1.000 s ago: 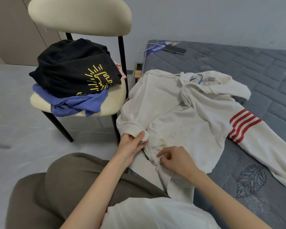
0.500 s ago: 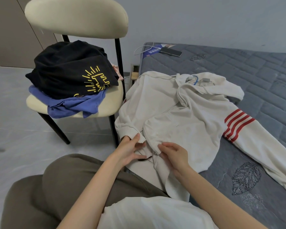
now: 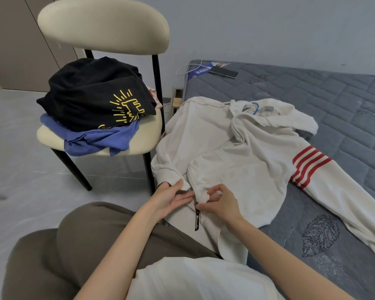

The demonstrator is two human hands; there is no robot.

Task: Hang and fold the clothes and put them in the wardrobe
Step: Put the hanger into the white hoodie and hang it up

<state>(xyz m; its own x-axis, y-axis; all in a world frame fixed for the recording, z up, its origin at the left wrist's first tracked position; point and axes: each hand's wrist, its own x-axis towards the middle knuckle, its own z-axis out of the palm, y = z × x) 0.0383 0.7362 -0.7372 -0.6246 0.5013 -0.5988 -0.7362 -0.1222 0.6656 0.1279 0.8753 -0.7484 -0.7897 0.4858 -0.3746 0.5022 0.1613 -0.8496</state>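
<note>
White hoodie: lies spread on the grey mattress, from centre out to 3 o'clock, hem over the near edge. Right hand: pinches the hem at the zip foot between thumb and forefinger, other fingers curled (black zip pull dangling just below). Left hand: just at 9 o'clock of the right, fingers nearly straight under the hem corner, gripping nothing. At 10 o'clock, on the chair: black garment atop blue garment.

Nothing fully legible. Black zipper strap at the white hoodie hem: white script, unreadable. Blue leaflet beyond hoodie: white characters, too small.
</note>
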